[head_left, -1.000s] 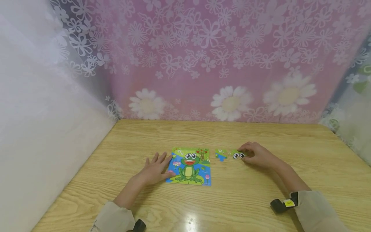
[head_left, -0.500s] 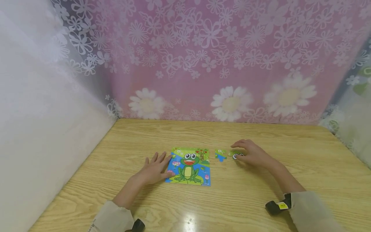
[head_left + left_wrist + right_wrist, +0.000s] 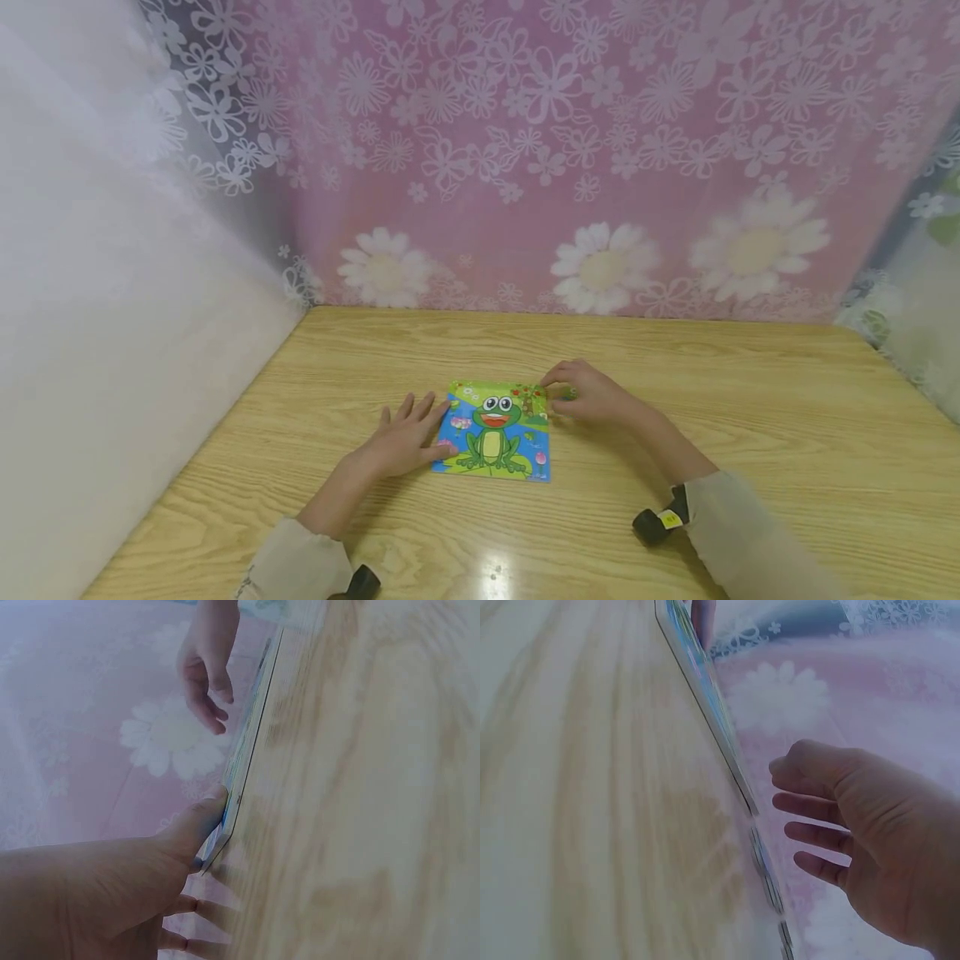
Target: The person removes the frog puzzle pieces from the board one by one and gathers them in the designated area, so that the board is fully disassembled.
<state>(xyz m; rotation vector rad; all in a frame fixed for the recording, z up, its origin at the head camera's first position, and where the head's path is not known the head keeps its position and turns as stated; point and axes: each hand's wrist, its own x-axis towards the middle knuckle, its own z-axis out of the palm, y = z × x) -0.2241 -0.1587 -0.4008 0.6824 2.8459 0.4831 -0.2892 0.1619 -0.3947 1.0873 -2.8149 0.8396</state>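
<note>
A square frog jigsaw puzzle [image 3: 491, 433] lies flat on the wooden table. My left hand [image 3: 401, 442] rests at its left edge with fingers spread, the thumb [image 3: 199, 817] lying on the board's surface. By the upper right corner of the puzzle is my right hand [image 3: 588, 396], raised over the table with fingers loosely bent and nothing between them. From the right wrist, a loose puzzle piece [image 3: 765, 870] shows close to the board's edge, with another piece [image 3: 786, 941] beyond it. In the head view the right hand mostly hides these; a green bit shows between finger and thumb.
The wooden table [image 3: 360, 358] runs back to a pink flowered curtain [image 3: 480, 167]. A whitish sheet [image 3: 135, 292] hangs along the left side. Black wrist cameras [image 3: 651, 527] sit at both sleeve cuffs.
My right hand has let go of the loose piece with the frog's eyes and moved left, over the loose pieces to the puzzle's upper right corner. The left hand has stayed in place.
</note>
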